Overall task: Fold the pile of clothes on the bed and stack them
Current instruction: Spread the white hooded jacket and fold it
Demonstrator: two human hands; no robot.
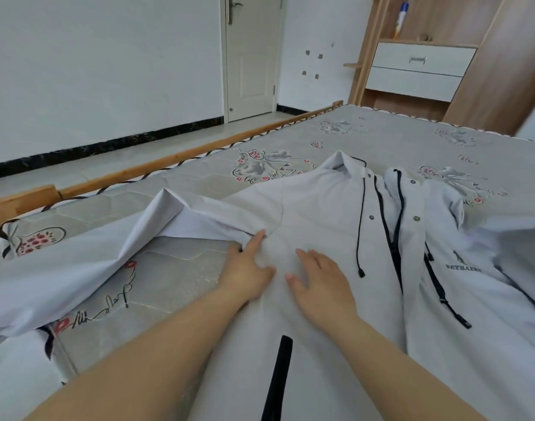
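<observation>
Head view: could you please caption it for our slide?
Both hands, left and right, rest on a pale zip jacket spread on the bed.

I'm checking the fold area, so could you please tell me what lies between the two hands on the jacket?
In the head view, only bare, lightly wrinkled jacket fabric lies between the left hand and right hand.

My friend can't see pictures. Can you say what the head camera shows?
Two bare hands press a pale jacket flat on a patterned mattress. The left hand touches a sleeve fold; the right hand lies open beside it. A door stands behind.
</observation>
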